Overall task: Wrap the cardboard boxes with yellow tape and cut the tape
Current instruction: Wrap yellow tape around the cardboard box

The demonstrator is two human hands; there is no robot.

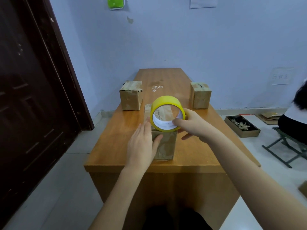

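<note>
Right hand (193,125): thumb and fingers grip roll (167,113) above box (167,145).
Left hand (142,143): fingers straight, flat against box side.

1 view only: head cam, wide-angle, worn by the person, looking fwd and down along a wooden table (196,156) from its near short end. Table runs away from the cam toward a pale blue wall (199,39) facing it. Both forearms enter from the bottom edge, so the near box (167,146) and hands sit close to the lens, centre frame. 2 more boxes (131,97) lie farther back, left and right edges. Wide lens bends the dark door (33,97) at left. No 2nd view, so no overlap.
</note>
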